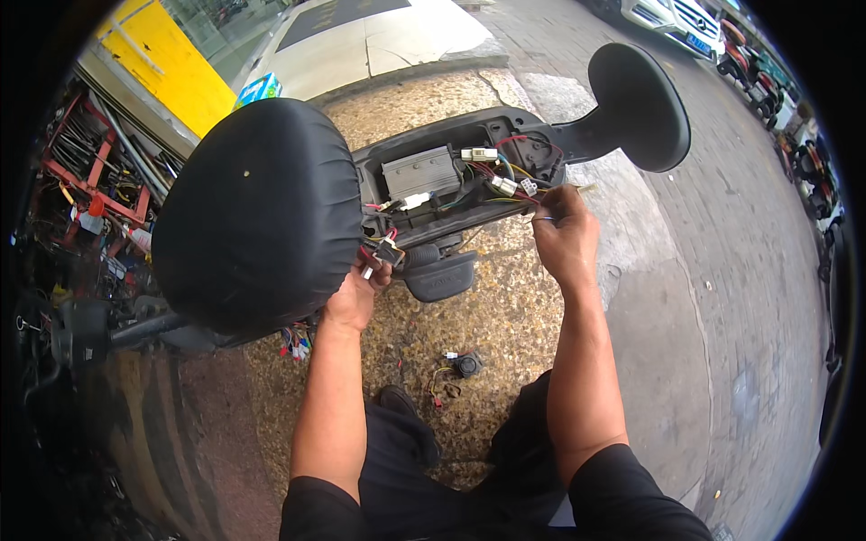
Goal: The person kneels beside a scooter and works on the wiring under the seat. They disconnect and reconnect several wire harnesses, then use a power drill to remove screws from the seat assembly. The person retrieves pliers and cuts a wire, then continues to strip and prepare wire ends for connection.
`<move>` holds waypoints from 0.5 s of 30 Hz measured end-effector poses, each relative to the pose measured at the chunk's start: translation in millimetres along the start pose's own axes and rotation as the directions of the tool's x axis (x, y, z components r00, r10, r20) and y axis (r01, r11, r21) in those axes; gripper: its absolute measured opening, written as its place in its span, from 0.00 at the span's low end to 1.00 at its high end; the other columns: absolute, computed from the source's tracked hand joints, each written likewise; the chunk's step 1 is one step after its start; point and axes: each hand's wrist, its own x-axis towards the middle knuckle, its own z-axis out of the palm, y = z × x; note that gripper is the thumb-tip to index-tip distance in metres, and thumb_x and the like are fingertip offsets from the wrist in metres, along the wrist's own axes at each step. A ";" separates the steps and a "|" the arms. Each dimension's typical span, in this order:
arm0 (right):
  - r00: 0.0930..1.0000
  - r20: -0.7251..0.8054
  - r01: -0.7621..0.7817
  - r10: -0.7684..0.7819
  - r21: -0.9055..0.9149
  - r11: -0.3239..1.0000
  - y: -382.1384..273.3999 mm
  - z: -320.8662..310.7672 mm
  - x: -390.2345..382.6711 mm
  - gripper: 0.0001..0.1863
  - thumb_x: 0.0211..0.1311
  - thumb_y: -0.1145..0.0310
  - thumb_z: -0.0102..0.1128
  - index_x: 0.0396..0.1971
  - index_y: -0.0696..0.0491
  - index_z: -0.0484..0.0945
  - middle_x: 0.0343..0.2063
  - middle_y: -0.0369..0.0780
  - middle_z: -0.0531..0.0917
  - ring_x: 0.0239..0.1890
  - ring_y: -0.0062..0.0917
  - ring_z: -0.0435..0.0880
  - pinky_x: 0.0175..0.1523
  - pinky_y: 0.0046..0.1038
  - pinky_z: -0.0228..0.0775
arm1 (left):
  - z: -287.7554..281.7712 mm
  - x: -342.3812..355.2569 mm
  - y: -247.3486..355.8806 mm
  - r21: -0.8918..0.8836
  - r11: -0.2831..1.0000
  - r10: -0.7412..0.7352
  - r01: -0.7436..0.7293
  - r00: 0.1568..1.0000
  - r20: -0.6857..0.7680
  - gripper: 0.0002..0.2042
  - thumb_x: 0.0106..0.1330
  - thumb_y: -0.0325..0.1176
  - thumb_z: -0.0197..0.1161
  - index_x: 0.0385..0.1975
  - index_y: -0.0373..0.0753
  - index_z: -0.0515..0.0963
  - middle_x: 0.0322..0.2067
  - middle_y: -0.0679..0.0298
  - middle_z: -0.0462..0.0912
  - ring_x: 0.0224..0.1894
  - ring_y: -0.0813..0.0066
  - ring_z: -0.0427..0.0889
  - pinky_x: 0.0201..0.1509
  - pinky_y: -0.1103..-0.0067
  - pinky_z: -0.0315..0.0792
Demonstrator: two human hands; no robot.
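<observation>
In front of me is a scooter or electric bike with a black padded seat (pixel 257 216) and an open frame compartment (pixel 424 135). Inside the compartment lies a finned silver controller box (pixel 422 173), among coloured wires and white plug connectors (pixel 503 185). Below the seat's right edge, my left hand (pixel 354 298) is closed round a small black connector (pixel 390 252) with red and yellow wires. At the compartment's right end, my right hand (pixel 568 239) pinches thin wires (pixel 544 216), whose ends poke out past the fingers. The palm side of both hands is hidden.
A black backrest pad (pixel 640 108) juts out at the far right of the bike, and a black pedal-like footrest (pixel 440 278) hangs beneath. A round black part with wires (pixel 466 364) lies on the ground between my feet. Tools and a red rack (pixel 99 171) stand left; a white car (pixel 672 22) is far right.
</observation>
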 end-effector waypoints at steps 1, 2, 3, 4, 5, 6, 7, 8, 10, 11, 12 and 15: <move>1.000 -0.002 0.001 -0.001 -0.005 1.000 -0.1 -0.9 1.2 0.05 0.54 0.73 0.62 0.31 0.55 0.77 0.26 0.46 0.84 0.32 0.40 0.86 0.39 0.35 0.75 | 2.2 -1.1 0.4 0.029 1.000 0.004 -0.004 1.000 -0.028 0.16 0.72 0.50 0.50 0.39 0.43 0.76 0.30 0.65 0.81 0.33 0.70 0.80 0.36 0.74 0.73; 1.000 -0.001 -0.012 0.012 -0.016 1.000 -0.5 -1.5 1.8 0.05 0.54 0.74 0.62 0.31 0.55 0.77 0.26 0.46 0.83 0.32 0.40 0.85 0.39 0.35 0.75 | 4.2 -1.5 1.2 0.058 0.998 0.010 -0.007 0.998 -0.057 0.16 0.72 0.50 0.50 0.38 0.43 0.76 0.30 0.65 0.81 0.33 0.70 0.80 0.36 0.74 0.73; 1.000 -0.014 -0.002 0.002 -0.003 1.000 -1.5 -1.2 1.9 0.05 0.54 0.74 0.62 0.30 0.55 0.77 0.25 0.46 0.83 0.31 0.40 0.85 0.39 0.35 0.75 | 5.6 -1.4 3.0 0.076 0.997 0.016 -0.013 0.999 -0.038 0.17 0.72 0.50 0.50 0.38 0.43 0.76 0.31 0.65 0.81 0.33 0.70 0.80 0.36 0.74 0.73; 1.000 -0.025 -0.005 0.005 0.003 1.000 -3.0 -0.5 0.9 0.04 0.53 0.74 0.62 0.30 0.56 0.78 0.25 0.45 0.83 0.31 0.40 0.85 0.39 0.35 0.75 | 6.6 -2.2 4.7 0.094 0.995 0.021 -0.019 1.000 -0.020 0.17 0.72 0.50 0.50 0.38 0.42 0.76 0.31 0.65 0.80 0.34 0.70 0.81 0.36 0.75 0.74; 0.999 -0.034 -0.013 0.014 0.007 1.000 -4.5 -0.5 0.1 0.04 0.53 0.74 0.62 0.29 0.56 0.78 0.25 0.45 0.83 0.30 0.40 0.85 0.38 0.35 0.75 | 8.2 -3.2 5.5 0.127 0.992 0.012 -0.006 0.999 -0.045 0.18 0.72 0.50 0.50 0.38 0.41 0.76 0.32 0.65 0.80 0.34 0.70 0.81 0.37 0.75 0.74; 0.999 -0.013 0.039 -0.039 0.010 0.999 -6.1 -1.9 -1.4 0.04 0.53 0.73 0.63 0.29 0.56 0.78 0.25 0.44 0.83 0.28 0.36 0.84 0.37 0.33 0.74 | 10.6 -4.5 5.2 0.141 0.990 0.032 -0.029 0.999 -0.016 0.16 0.72 0.48 0.51 0.37 0.41 0.76 0.31 0.65 0.80 0.34 0.70 0.81 0.37 0.75 0.74; 0.996 0.009 0.088 -0.088 0.013 0.996 -8.6 -4.0 -3.4 0.05 0.53 0.73 0.63 0.29 0.57 0.79 0.24 0.43 0.83 0.27 0.31 0.83 0.35 0.31 0.73 | 13.7 -6.2 4.8 0.172 0.985 0.039 -0.034 0.999 -0.031 0.15 0.71 0.47 0.52 0.37 0.41 0.77 0.30 0.65 0.80 0.34 0.71 0.81 0.37 0.75 0.74; 0.990 0.030 0.135 -0.135 0.010 0.991 -11.4 -5.4 -4.5 0.06 0.53 0.72 0.64 0.29 0.58 0.79 0.23 0.42 0.83 0.25 0.27 0.82 0.34 0.28 0.73 | 17.7 -6.7 4.1 0.209 0.977 0.048 -0.035 0.997 -0.053 0.14 0.71 0.45 0.53 0.36 0.41 0.77 0.29 0.65 0.80 0.34 0.71 0.81 0.36 0.75 0.73; 0.978 0.043 0.201 -0.205 0.078 0.976 -20.0 -1.8 -9.3 0.05 0.53 0.73 0.66 0.24 0.58 0.79 0.21 0.41 0.81 0.23 0.26 0.80 0.32 0.28 0.71 | 23.8 -5.6 3.7 0.186 0.981 0.057 -0.049 0.998 -0.034 0.12 0.70 0.43 0.54 0.35 0.41 0.77 0.27 0.66 0.80 0.33 0.72 0.81 0.36 0.76 0.73; 0.978 0.090 0.176 -0.188 0.124 0.977 -24.5 -0.5 -14.5 0.06 0.54 0.74 0.67 0.24 0.59 0.79 0.20 0.41 0.81 0.23 0.26 0.80 0.32 0.28 0.71 | 24.8 -5.7 3.2 0.184 0.981 0.062 -0.053 0.997 -0.048 0.11 0.70 0.42 0.55 0.35 0.41 0.77 0.26 0.66 0.80 0.33 0.73 0.81 0.36 0.76 0.73; 0.955 0.142 0.243 -0.261 0.134 0.961 -29.0 0.4 -18.5 0.07 0.54 0.73 0.68 0.23 0.59 0.79 0.20 0.42 0.81 0.23 0.26 0.80 0.32 0.27 0.71 | 25.7 -6.7 1.4 0.170 0.983 0.082 -0.072 0.995 -0.049 0.11 0.70 0.41 0.54 0.33 0.41 0.77 0.26 0.65 0.80 0.32 0.73 0.80 0.36 0.75 0.73; 0.890 0.223 0.315 -0.397 0.326 0.891 -48.2 8.3 -33.2 0.05 0.55 0.75 0.68 0.30 0.59 0.81 0.23 0.43 0.82 0.25 0.25 0.81 0.32 0.25 0.71 | 24.6 -4.5 1.0 0.174 0.983 0.060 -0.057 0.998 -0.016 0.12 0.69 0.41 0.56 0.29 0.41 0.77 0.25 0.66 0.79 0.31 0.75 0.79 0.36 0.76 0.73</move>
